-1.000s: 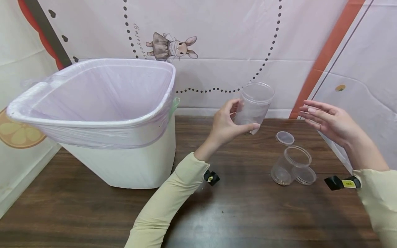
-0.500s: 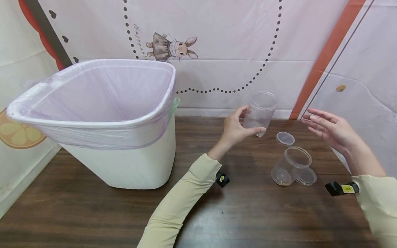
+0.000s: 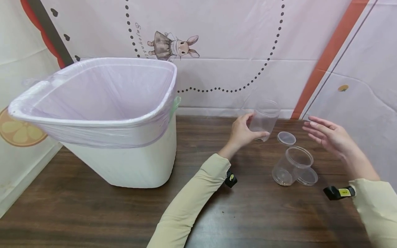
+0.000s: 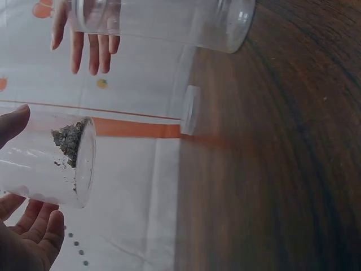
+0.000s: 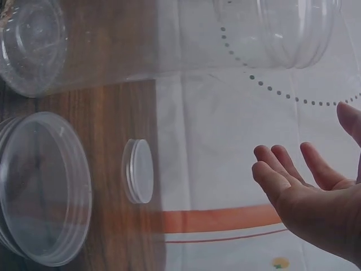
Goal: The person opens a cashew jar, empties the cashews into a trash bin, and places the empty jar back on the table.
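My left hand (image 3: pixel 242 133) grips a clear plastic jar (image 3: pixel 265 119) low on its side, thumb in front and fingers behind. The jar leans slightly, open mouth up, a little above the table by the back wall. Dark crumbly bits (image 4: pixel 69 142) lie at its bottom in the left wrist view. My right hand (image 3: pixel 331 136) hovers at the right with fingers extended and nothing in it. Between and below the hands, a second clear jar (image 3: pixel 285 168) stands lidless, with a few light bits at its base. Two clear lids lie near it, one behind (image 3: pixel 286 138), one beside (image 3: pixel 308 176).
A large white bin (image 3: pixel 139 165) lined with a thin purplish bag stands at the left of the dark wooden table (image 3: pixel 235 220). Printed cloth (image 3: pixel 223 72) covers the walls behind and at the sides. A couple of tiny specks lie on the table near the front.
My left hand has moved right and down with the jar, away from the bin and nearer the lids. My right hand has sunk slightly. The standing jar and lids stay put.
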The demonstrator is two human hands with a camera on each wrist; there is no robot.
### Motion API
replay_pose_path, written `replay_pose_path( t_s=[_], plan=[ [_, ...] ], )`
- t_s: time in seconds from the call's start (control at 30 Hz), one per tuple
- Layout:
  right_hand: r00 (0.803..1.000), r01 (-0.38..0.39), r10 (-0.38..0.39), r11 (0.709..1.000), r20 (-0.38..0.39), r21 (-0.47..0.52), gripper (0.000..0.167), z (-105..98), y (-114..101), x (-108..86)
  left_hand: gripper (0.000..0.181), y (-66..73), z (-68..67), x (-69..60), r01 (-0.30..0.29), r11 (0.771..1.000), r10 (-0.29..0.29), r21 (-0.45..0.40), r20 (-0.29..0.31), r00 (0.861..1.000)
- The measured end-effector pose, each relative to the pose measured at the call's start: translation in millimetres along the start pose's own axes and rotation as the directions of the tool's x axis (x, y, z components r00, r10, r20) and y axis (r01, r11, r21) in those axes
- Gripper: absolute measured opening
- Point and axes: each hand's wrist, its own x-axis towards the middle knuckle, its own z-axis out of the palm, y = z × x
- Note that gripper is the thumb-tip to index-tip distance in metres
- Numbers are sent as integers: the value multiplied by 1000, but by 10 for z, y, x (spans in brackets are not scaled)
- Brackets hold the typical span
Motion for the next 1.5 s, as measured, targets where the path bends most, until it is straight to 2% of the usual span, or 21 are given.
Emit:
replay_pose_path(
  t_s=[0.2,0.4,0.77,1.1,1.5],
  plan=[
    [998,-8,5,999,-64,-45,31,-38,42,-35,69,-43,139,-12,40,996,-42,76,31,999],
    [997,-18,13,998,-81,-63,30,-44,105,-48,69,-102,261,-23,64,990,-72,127,56,996],
    [989,-57,41,991,-139,-119,28,-43,165,-29,69,-157,420,-9,149,969,-169,199,89,982],
    [987,-66,41,986,-157,-155,27,1,200,-15,68,-177,525,16,248,928,-276,280,67,959],
    [981,-91,56,978,-186,-188,25,-21,221,-54,73,-219,615,29,298,881,-343,368,62,937]
  ],
)
